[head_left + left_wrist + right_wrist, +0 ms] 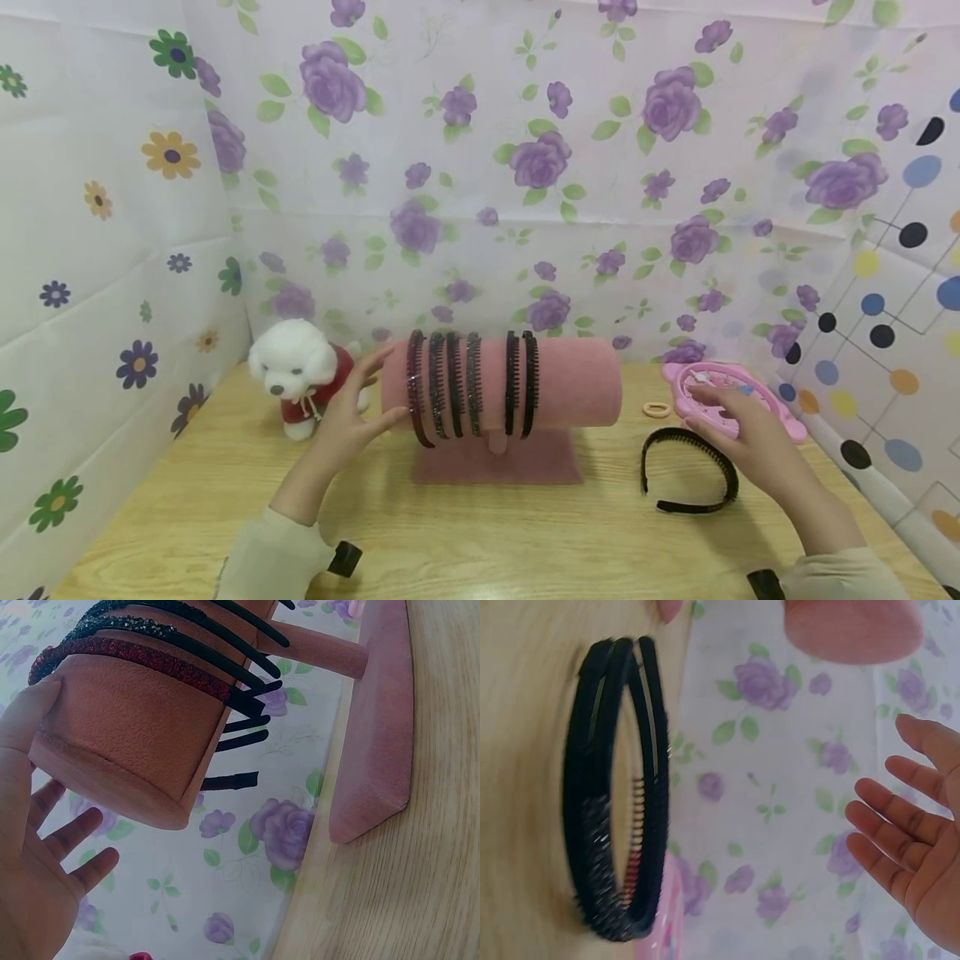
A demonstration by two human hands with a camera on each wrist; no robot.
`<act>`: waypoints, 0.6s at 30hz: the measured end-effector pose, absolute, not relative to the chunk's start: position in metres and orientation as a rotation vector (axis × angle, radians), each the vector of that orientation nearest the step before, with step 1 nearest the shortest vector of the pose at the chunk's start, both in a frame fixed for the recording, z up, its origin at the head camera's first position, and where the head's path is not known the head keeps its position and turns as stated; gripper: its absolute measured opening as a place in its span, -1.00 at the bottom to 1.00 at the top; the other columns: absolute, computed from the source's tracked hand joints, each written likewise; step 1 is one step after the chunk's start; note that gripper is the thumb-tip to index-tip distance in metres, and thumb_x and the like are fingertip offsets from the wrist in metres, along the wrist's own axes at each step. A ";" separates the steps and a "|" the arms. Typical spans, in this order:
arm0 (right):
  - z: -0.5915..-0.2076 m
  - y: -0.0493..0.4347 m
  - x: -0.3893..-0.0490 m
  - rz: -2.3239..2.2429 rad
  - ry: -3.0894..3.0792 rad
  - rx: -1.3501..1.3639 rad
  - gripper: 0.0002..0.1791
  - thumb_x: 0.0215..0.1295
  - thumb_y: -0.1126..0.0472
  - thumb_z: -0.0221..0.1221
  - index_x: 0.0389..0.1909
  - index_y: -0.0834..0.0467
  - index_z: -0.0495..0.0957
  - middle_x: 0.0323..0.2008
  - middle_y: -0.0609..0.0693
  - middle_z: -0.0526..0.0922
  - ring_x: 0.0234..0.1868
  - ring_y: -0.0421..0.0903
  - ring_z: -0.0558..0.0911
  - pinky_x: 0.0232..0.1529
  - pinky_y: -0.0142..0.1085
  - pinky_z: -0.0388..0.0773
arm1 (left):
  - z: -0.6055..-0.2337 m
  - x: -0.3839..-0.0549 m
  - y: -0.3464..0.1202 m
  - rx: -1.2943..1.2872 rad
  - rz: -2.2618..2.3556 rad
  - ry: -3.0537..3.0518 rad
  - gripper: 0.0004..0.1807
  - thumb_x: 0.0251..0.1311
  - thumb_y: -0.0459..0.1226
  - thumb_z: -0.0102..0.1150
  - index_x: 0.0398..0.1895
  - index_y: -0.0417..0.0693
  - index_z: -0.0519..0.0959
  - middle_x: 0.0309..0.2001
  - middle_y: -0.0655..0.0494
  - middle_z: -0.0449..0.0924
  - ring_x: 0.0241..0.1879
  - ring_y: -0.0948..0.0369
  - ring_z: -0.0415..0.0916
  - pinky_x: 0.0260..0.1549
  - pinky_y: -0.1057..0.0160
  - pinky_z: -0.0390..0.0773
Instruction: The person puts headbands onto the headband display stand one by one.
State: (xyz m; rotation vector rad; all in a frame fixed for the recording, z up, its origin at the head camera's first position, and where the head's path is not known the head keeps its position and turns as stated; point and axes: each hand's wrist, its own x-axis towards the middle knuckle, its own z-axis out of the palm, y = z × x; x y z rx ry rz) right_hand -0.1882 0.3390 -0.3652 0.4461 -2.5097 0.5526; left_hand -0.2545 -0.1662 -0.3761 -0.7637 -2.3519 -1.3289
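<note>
A pink velvety roll stand [577,383] holds several headbands, among them a dark red glittery headband [417,392] nearest its left end. My left hand [348,425] is at that end, with the thumb touching the roll beside the red headband. In the left wrist view the left hand [37,862] has several fingers spread off the roll; the index finger is partly hidden. On the table to the right lies a black toothed headband [731,479], seen close in the right wrist view [589,795]. My right hand [750,442] hovers above and beside it, fingers extended, holding nothing.
A white toy dog [296,358] in red clothing sits behind my left hand. At the back right are a pink bear-eared case [678,387] and a small tan ring [657,409]. Patterned cloth walls [480,167] border the wooden table [480,542].
</note>
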 end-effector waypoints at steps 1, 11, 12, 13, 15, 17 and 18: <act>-0.367 0.341 -0.188 0.550 -2.523 0.435 -0.54 0.20 0.19 0.30 0.12 0.23 0.52 -0.02 0.19 0.68 -0.03 0.12 0.59 -0.12 -0.19 0.63 | -0.376 -0.254 -0.166 -0.761 -1.333 -2.354 -0.10 0.13 -0.27 0.32 0.48 0.31 0.07 0.51 0.03 0.06 0.35 -0.21 0.19 0.08 -0.48 0.32; -0.392 0.366 -0.189 0.607 -2.583 0.364 -0.58 0.17 0.23 0.31 0.07 0.21 0.56 -0.06 0.22 0.68 -0.09 -0.44 0.51 -0.26 -0.27 0.66 | -0.377 -0.255 -0.166 -0.763 -1.327 -2.360 -0.10 0.13 -0.26 0.32 0.48 0.32 0.06 0.51 0.05 0.05 0.35 -0.20 0.20 0.07 -0.48 0.32; -0.394 0.368 -0.188 0.606 -2.584 0.353 -0.57 0.16 0.22 0.32 0.08 0.20 0.55 -0.05 0.22 0.67 -0.10 -0.46 0.50 -0.27 -0.31 0.64 | -0.377 -0.255 -0.165 -0.761 -1.326 -2.362 -0.10 0.13 -0.25 0.32 0.48 0.33 0.06 0.51 0.06 0.05 0.35 -0.20 0.20 0.08 -0.48 0.32; -0.396 0.369 -0.188 0.606 -2.587 0.345 -0.55 0.16 0.22 0.33 0.09 0.19 0.55 -0.05 0.23 0.67 -0.10 -0.45 0.51 -0.28 -0.31 0.64 | -0.378 -0.255 -0.166 -0.760 -1.322 -2.362 -0.10 0.13 -0.26 0.32 0.48 0.32 0.06 0.51 0.05 0.05 0.35 -0.20 0.20 0.08 -0.48 0.32; -0.398 0.371 -0.188 0.599 -2.598 0.333 -0.53 0.16 0.20 0.33 0.11 0.18 0.53 -0.05 0.24 0.66 -0.11 -0.38 0.54 -0.29 -0.32 0.63 | -0.378 -0.255 -0.166 -0.755 -1.322 -2.362 -0.10 0.14 -0.26 0.32 0.48 0.31 0.06 0.51 0.04 0.05 0.34 -0.21 0.21 0.07 -0.48 0.32; -0.400 0.373 -0.190 0.604 -2.610 0.326 -0.52 0.16 0.19 0.33 0.11 0.18 0.52 -0.06 0.25 0.67 -0.13 -0.28 0.58 -0.31 -0.33 0.62 | -0.378 -0.255 -0.167 -0.752 -1.324 -2.359 -0.11 0.14 -0.26 0.31 0.48 0.30 0.06 0.51 0.03 0.05 0.34 -0.22 0.21 0.07 -0.49 0.32; -0.400 0.373 -0.190 0.601 -2.619 0.320 -0.52 0.16 0.18 0.33 0.12 0.19 0.52 -0.07 0.25 0.67 -0.13 -0.22 0.60 -0.32 -0.35 0.61 | -0.378 -0.255 -0.167 -0.751 -1.325 -2.357 -0.11 0.14 -0.27 0.31 0.48 0.29 0.07 0.51 0.03 0.05 0.34 -0.22 0.21 0.07 -0.49 0.32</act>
